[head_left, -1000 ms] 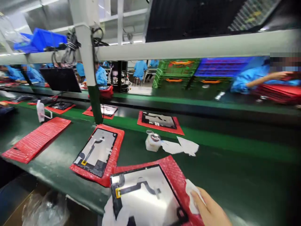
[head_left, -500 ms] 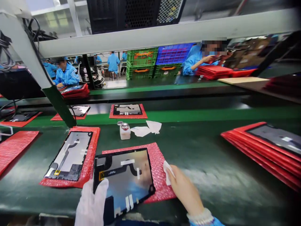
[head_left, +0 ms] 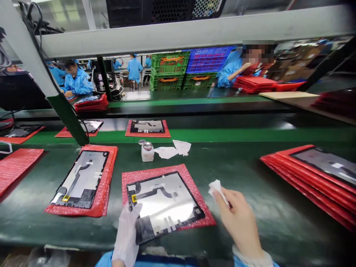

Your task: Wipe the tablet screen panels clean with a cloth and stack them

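Note:
My left hand (head_left: pixel 128 226), in a white glove, grips the left edge of a tablet screen panel (head_left: pixel 164 196). The panel's silvery back faces up, with a black ribbon cable and a yellow patch. It lies over a red bubble-wrap bag (head_left: pixel 183 170), its near left corner reaching past the bag. To the right of the panel, apart from it, my bare right hand (head_left: pixel 236 211) pinches a crumpled white wipe (head_left: pixel 216 188). Beyond the bag stand a small white bottle with a metal top (head_left: pixel 147 152) and two loose white wipes (head_left: pixel 168 152).
Another panel (head_left: pixel 83 174) rests on red bubble wrap at left. A stack of red bags (head_left: pixel 311 181) with a panel on top is at right. Farther back lies a panel (head_left: pixel 147 126) on the green strip. A grey post (head_left: pixel 41 66) and beam cross ahead; co-workers sit beyond.
The panel has moved right and down, flatter over the red bag, with my left hand following. My right hand with the wipe has shifted right, away from the bag.

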### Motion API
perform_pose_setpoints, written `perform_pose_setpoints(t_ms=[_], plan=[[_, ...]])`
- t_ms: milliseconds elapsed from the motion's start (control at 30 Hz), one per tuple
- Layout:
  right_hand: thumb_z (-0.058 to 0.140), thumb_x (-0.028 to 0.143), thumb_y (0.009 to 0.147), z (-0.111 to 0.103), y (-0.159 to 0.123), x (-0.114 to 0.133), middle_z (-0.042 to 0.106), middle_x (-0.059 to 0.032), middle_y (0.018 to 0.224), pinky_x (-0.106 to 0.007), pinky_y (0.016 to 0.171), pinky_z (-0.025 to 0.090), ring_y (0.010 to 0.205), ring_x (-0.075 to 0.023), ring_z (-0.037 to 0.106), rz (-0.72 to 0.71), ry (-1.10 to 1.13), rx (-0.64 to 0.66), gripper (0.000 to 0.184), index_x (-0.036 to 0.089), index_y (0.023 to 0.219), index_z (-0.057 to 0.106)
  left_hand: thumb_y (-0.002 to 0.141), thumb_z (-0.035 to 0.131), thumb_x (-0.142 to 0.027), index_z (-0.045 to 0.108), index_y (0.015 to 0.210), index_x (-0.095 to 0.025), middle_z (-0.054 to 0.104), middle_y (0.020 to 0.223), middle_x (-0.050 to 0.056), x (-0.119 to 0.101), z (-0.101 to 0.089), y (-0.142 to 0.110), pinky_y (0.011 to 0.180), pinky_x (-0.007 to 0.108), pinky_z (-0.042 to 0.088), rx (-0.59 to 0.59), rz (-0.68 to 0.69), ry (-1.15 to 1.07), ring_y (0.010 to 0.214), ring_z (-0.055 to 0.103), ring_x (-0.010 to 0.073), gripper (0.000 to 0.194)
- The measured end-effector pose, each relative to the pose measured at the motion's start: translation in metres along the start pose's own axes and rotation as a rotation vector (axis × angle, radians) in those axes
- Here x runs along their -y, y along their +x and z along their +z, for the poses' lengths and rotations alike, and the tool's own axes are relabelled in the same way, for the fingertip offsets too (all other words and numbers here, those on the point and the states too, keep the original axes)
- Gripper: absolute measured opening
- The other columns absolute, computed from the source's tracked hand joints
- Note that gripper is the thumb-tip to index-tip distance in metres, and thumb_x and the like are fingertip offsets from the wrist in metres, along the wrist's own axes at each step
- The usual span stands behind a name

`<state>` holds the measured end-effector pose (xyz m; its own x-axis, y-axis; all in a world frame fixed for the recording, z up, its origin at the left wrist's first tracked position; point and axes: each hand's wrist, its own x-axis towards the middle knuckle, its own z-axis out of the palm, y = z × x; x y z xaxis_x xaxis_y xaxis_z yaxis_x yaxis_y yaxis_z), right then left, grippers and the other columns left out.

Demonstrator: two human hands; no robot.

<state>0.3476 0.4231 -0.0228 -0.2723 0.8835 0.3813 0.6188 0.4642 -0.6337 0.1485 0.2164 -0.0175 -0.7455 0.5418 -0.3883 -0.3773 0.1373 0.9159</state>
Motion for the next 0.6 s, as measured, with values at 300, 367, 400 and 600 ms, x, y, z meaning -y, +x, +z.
perform_pose_setpoints(t_ms=[300, 367, 400, 600], plan=[[0.046, 0.013, 0.086, 0.076, -0.068, 0.096, 0.061, -0.0045, 0.081, -0.035, 0.068, 0.048, 0.078, -0.0214, 0.057, -0.512, 0.069, 0.305, 0.023, 0.023, 0.095, 0.065, 0.068, 0.065, -0.024, 0.061, 0.108, -0.02, 0.07, 0.101, 0.007, 0.007, 0.008, 0.003, 0.084, 0.032, 0.052, 0.142, 0.001, -0.149, 0.094, 0.065, 0.0242, 0.04], [0.045, 0.011, 0.087, 0.086, -0.07, 0.103, 0.059, -0.0046, 0.079, -0.034, 0.067, 0.047, 0.075, -0.0204, 0.055, -0.556, 0.023, 0.329, 0.024, 0.022, 0.094, 0.065, 0.067, 0.066, -0.025, 0.062, 0.104, -0.019, 0.071, 0.099, 0.007, 0.005, 0.008, 0.003, 0.086, 0.032, 0.051, 0.145, 0.005, -0.153, 0.094, 0.064, 0.0246, 0.037], [0.045, 0.013, 0.087, 0.087, -0.067, 0.102, 0.059, -0.0051, 0.078, -0.035, 0.067, 0.046, 0.075, -0.0205, 0.054, -0.555, -0.015, 0.317, 0.023, 0.021, 0.093, 0.066, 0.068, 0.065, -0.025, 0.061, 0.107, -0.018, 0.07, 0.101, 0.007, 0.005, 0.007, 0.004, 0.087, 0.033, 0.05, 0.157, 0.008, -0.17, 0.096, 0.064, 0.0248, 0.039], [0.048, 0.005, 0.08, 0.06, -0.036, 0.079, 0.06, -0.0028, 0.082, -0.028, 0.066, 0.045, 0.073, -0.0168, 0.056, -0.628, -0.109, 0.461, 0.029, 0.023, 0.094, 0.066, 0.074, 0.06, -0.02, 0.054, 0.112, -0.016, 0.069, 0.104, 0.008, 0.005, 0.003, 0.006, 0.084, 0.032, 0.051, 0.19, -0.055, -0.108, 0.094, 0.064, 0.0241, 0.039]])
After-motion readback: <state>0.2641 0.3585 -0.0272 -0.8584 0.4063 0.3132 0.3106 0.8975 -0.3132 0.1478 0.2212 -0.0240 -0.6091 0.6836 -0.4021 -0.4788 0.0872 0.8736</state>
